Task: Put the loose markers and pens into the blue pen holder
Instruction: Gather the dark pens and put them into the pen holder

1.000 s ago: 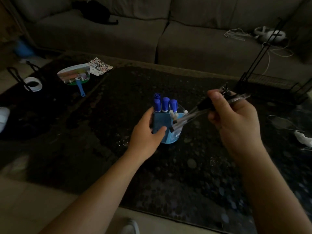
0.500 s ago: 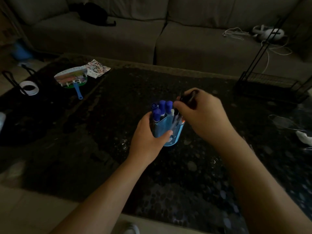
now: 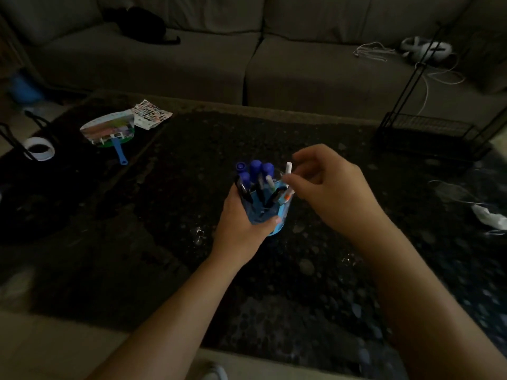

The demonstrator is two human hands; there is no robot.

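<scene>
The blue pen holder [image 3: 264,215] stands on the dark table [image 3: 164,215], and my left hand [image 3: 238,226] is wrapped around its near side. Several blue-capped markers [image 3: 256,168] stick up at its back, and black pens [image 3: 259,192] lean inside it. My right hand [image 3: 329,187] hovers at the holder's right rim. Its thumb and forefinger pinch the top of a white pen [image 3: 288,169] that stands in the holder. An orange-tipped pen [image 3: 286,197] lies against the rim below the thumb.
A paper hand fan [image 3: 109,130] with a blue handle and a sticker sheet [image 3: 152,115] lie at the table's far left, near a tape roll [image 3: 38,149]. A black wire rack [image 3: 428,135] stands far right. Crumpled white material [image 3: 491,216] lies at the right edge. A sofa [image 3: 192,64] runs behind.
My right hand brought a bundle of pens down into the holder and let most of them go. Its fingers have opened and risen slightly. My left hand stayed on the holder.
</scene>
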